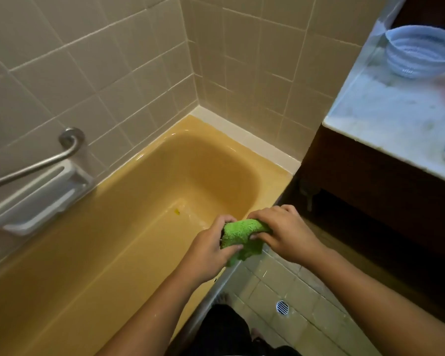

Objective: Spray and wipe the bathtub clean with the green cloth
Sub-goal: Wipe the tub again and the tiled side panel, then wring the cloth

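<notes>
**Cloth wrung over the rim**

Yellow bathtub [113, 240] open ahead; the danger is a slip on that glossy slope when leaning in, and drips wetting the floor tiles [280, 278]. Plenty of room along the tub floor, but the table [385, 119] crowds the right, grab bar [36, 165] juts left. The left hand [211, 242] and right hand [285, 235] each have a tight grip on the green cloth [242, 232], twisted above the near rim.

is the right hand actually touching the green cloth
Touching. The head view shows the right hand gripping one end of the green cloth; the left hand grips the other.
</notes>
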Demonstrator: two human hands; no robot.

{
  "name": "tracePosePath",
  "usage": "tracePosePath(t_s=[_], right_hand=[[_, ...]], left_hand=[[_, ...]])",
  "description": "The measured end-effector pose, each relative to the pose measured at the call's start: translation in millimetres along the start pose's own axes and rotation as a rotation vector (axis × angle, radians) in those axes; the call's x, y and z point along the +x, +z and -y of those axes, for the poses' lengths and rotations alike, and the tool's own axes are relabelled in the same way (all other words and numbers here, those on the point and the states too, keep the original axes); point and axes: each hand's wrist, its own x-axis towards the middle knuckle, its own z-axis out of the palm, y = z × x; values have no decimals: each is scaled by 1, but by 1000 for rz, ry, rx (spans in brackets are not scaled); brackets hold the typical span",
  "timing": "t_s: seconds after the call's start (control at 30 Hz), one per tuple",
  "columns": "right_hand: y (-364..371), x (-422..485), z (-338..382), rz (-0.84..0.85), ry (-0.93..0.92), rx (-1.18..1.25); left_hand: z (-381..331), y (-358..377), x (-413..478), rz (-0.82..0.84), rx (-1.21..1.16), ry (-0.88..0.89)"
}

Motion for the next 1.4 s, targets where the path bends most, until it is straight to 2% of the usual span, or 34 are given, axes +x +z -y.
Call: tracePosePath(t_s=[0.1,0.23,0.4,0.5,0.57,0.63,0.73,0.83,0.9,0.97,1.03,1.1,1.17,1.23,1.4], right_hand=[[13,37,-32,111,-85,-58],[35,89,-75,213,-132,-186],[58,164,-117,203,-245,-335],[83,215,-145,222,-330,-381],[106,246,-166,297,-418,-380],[129,278,-194,420,-540,-375],[148,321,-230,780,-678,-358],[161,349,-248,1135,-574,-165],[173,354,-251,1216,-527,-39],[187,348,-249,1299,-565,10],[200,339,-246,1368,-599,46],[212,334,-244,1367,-598,33],[219,330,-244,1363,-640,-58],[218,328,-245,1376,-675,-119],[239,345,-242,1456,-664,-187]], left_hand=[[27,10,42,-12,51,-22],[56,24,101,-97,254,3],[81,40,169,-176,322,-13],[101,54,209,-282,296,-120],[118,67,234,-314,266,-232],[139,88,256,-327,214,-317],[161,125,274,-290,68,-424],[164,164,278,-290,-128,-517],[160,179,277,-343,-197,-561],[156,183,274,-367,-245,-568],[158,177,266,-326,-401,-662],[169,173,254,-307,-527,-804],[187,172,247,-226,-428,-914],[208,173,253,-63,-324,-972],[257,176,279,221,-332,-947]])
